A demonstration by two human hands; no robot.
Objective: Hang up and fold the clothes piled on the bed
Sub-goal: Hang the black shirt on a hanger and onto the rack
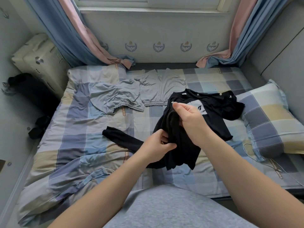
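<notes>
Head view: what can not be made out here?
All in the head view.
- The black garment gripped by left hand and right hand: bunched, its kind unclear.
- The black T-shirt print: partly behind the right hand.
- The dark bundle left of the bed: shadowed, unidentifiable.

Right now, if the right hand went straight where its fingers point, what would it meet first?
The right hand grips the black garment; past that, probably the grey shorts; depth unclear.

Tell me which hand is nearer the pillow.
Right. The right hand grips the black garment to the left of the pillow. The left hand grips the same garment lower down and farther left, with the right hand between it and the pillow.
</notes>
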